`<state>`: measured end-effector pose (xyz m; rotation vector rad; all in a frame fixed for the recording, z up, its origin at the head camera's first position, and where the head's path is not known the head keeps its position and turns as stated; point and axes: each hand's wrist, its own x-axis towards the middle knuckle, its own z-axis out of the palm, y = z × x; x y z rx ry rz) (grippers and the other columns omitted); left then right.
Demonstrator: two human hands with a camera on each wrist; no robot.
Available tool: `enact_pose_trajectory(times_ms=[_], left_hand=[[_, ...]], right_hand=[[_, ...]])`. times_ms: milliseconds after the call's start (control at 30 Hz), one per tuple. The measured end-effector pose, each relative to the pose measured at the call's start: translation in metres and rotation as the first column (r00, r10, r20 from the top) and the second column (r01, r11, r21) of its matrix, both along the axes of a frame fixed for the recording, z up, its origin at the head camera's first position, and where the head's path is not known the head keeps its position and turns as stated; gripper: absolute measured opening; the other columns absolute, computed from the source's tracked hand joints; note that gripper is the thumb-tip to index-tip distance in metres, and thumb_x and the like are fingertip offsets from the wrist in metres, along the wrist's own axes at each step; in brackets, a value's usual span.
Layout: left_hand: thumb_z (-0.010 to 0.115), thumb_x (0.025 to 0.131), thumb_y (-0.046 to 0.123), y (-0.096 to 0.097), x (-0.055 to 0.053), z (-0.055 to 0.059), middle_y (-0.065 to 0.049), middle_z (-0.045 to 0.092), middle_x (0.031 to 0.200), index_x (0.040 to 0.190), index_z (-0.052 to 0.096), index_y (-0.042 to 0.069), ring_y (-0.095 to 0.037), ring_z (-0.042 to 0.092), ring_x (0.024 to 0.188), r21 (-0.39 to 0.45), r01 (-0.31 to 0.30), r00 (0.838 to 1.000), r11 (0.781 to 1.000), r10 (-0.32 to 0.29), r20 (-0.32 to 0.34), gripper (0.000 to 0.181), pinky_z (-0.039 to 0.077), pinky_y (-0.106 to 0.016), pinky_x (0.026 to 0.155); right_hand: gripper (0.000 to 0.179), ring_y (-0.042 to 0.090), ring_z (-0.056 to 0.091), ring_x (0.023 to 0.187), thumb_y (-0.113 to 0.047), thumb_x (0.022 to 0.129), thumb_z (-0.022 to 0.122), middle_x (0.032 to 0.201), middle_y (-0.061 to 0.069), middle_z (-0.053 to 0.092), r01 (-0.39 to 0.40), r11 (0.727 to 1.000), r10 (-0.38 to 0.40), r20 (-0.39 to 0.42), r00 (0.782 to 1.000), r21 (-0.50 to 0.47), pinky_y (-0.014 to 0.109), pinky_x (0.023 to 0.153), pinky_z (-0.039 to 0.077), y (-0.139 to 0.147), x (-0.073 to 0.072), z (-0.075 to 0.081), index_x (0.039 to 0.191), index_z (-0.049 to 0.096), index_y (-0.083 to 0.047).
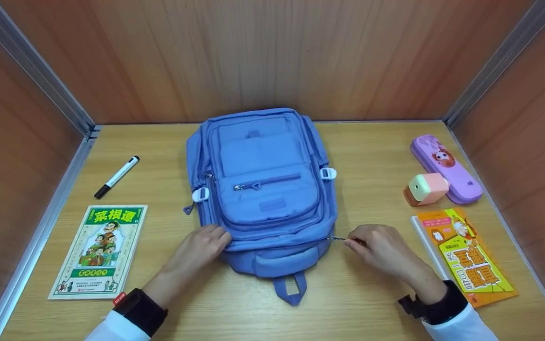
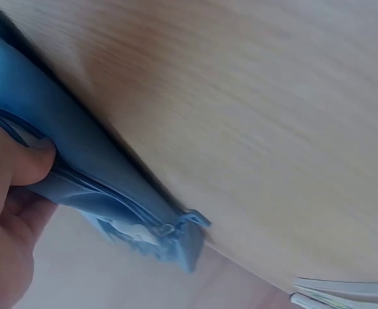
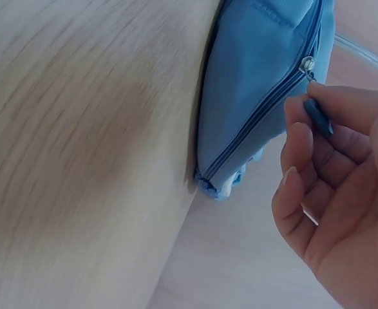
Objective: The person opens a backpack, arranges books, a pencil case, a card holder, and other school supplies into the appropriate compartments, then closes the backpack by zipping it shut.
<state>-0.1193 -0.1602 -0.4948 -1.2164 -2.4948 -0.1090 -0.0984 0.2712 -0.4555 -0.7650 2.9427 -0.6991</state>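
Note:
A blue backpack (image 1: 267, 156) lies on its back on the wooden table, its top handle loop (image 1: 279, 283) towards me. At its near left corner my left hand (image 1: 203, 246) pinches the fabric along the zipper, thumb on top and fingers curled beneath, as the left wrist view shows. Off the near right corner, my right hand (image 1: 379, 246) holds a dark zipper pull (image 3: 319, 117) between thumb and forefinger. The pull is drawn out taut from the metal slider (image 3: 306, 64). In the right wrist view, the zipper teeth below the slider run together along the bag's side.
To the left lie a black-and-white marker (image 1: 117, 177) and a green-and-white book (image 1: 99, 251). On the right are a purple pencil case (image 1: 447, 168), a small pink-and-cream box-shaped object (image 1: 428, 188) and an orange book (image 1: 466, 255). Wooden panels (image 1: 272, 57) enclose the table's back and sides.

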Motion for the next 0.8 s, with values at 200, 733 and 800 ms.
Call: enact_pose_trajectory(times_ms=[200,733,800], left_hand=[[0.070,0.077,-0.020,-0.004,-0.003,0.000,-0.007,0.062,0.092,0.100,0.063,0.001,-0.023,0.061,0.085,0.074,-0.065,0.991,0.995,0.056,0.124,0.032,0.060,-0.036,0.076],[0.065,0.097,0.025,0.098,0.034,0.017,-0.010,0.066,0.110,0.127,0.064,0.002,-0.027,0.063,0.102,0.058,-0.059,0.996,0.997,0.056,0.063,0.038,0.057,-0.041,0.091],[0.067,0.101,0.029,0.109,0.035,0.018,-0.010,0.067,0.112,0.131,0.064,0.002,-0.025,0.064,0.101,0.036,-0.061,0.997,0.998,0.059,0.042,0.041,0.059,-0.037,0.088]], right_hand=[[0.005,0.005,0.059,0.072,-0.016,0.096,0.076,0.082,-0.009,0.069,0.001,1.000,-0.001,-0.025,1.000,-0.010,0.027,0.064,0.053,-0.002,0.003,-0.005,0.093,0.079,-0.013],[0.004,0.003,0.060,0.074,-0.014,0.095,0.076,0.084,-0.007,0.071,-0.018,0.999,0.017,-0.028,0.999,-0.041,0.027,0.067,0.057,-0.018,0.019,-0.004,0.094,0.080,-0.012],[0.004,0.003,0.060,0.073,-0.013,0.095,0.076,0.083,-0.007,0.071,-0.026,0.999,0.024,-0.040,0.999,-0.044,0.026,0.066,0.056,-0.019,0.020,-0.004,0.092,0.079,-0.012]])
